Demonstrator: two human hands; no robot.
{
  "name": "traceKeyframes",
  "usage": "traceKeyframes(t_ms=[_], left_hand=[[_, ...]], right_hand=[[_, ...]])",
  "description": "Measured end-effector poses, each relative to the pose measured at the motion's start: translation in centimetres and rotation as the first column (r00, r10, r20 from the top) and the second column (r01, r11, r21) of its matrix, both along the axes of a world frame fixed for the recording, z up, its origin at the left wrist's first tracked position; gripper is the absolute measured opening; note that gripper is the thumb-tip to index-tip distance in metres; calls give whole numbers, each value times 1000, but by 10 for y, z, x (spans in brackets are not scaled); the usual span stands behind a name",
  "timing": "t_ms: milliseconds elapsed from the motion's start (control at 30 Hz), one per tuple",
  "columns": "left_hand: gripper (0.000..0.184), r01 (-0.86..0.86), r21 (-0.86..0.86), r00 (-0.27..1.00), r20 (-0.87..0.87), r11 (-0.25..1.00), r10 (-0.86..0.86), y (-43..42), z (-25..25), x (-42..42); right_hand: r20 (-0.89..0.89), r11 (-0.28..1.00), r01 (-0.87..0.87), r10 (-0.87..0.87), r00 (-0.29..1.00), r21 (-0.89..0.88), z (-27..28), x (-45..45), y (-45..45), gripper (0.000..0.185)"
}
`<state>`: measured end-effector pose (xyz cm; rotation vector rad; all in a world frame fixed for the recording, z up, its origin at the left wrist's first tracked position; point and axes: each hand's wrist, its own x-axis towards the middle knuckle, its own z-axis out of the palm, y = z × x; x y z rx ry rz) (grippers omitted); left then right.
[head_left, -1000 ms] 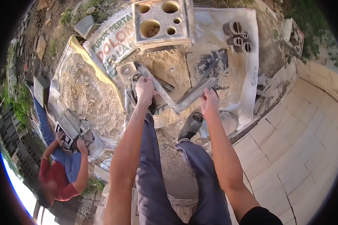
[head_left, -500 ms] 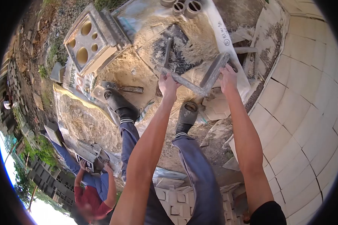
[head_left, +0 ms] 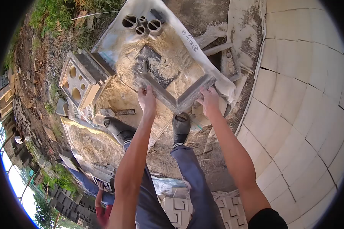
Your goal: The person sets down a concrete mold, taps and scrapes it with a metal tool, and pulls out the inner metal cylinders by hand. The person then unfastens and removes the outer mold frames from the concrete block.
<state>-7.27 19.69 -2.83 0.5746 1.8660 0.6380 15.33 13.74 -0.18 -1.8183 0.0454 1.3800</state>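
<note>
Both hands grip a dusty grey angled frame (head_left: 192, 94) made of straight bars, its corner pointing toward my feet. My left hand (head_left: 146, 102) closes on the left bar, from whose far end a shorter bar juts away. Fingers of my right hand (head_left: 210, 101) are closed round the right bar near its outer end. Beneath the frame lies a patch of black powder (head_left: 160, 74) on sandy dust. Left of it stands a block-shaped mould (head_left: 88, 78) with round holes in its face.
Several short cylinders (head_left: 154, 26) stand on the white sheet (head_left: 172, 15) at the far side. Pale slabs (head_left: 294, 95) are stacked on the right. A co-worker's hand (head_left: 101, 186) is at a block at lower left. My shoes (head_left: 181, 124) are just below the frame.
The view has shifted, so the ground and mould sit differently in it. The frame has turned and its corner now lies farther left, with both hands still holding it.
</note>
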Motion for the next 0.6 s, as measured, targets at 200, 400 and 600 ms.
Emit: traceKeyframes(t_ms=[200, 400, 600], left_hand=[[46, 515, 101, 852, -165, 851, -496, 68, 25, 49], [43, 641, 153, 764, -44, 752, -643, 137, 15, 108], [45, 592, 62, 803, 26, 803, -595, 166, 10, 128]], right_hand=[[-191, 927, 359, -374, 908, -106, -22, -2, -28, 34], [-318, 737, 668, -660, 680, -101, -37, -11, 8, 41], [-273, 734, 673, -667, 693, -87, -52, 9, 44, 45]])
